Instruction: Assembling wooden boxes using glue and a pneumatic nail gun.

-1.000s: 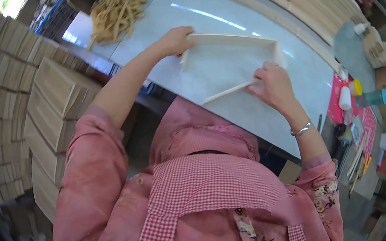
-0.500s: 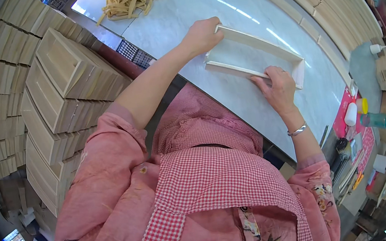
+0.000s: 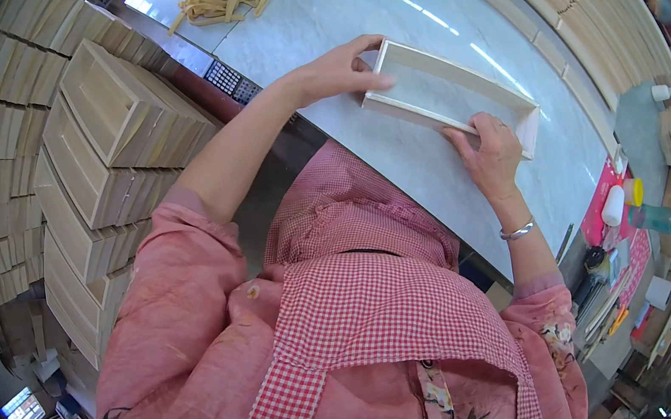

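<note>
Two hands steady one shallow wooden box frame [image 3: 450,99] lying flat on the pale marble tabletop [image 3: 343,20]: the left hand [image 3: 338,72] pinches the frame's far-left corner, thumb and fingers closed on the thin wall, while the right hand [image 3: 492,155] presses curled fingers onto its near long wall. Judging by this, even pressure at both points should keep the corners square against the tabletop.

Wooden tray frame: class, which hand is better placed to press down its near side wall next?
Probably the right hand: it lies over the wooden tray frame's near wall, while the left hand grips the far-left end corner.
</note>
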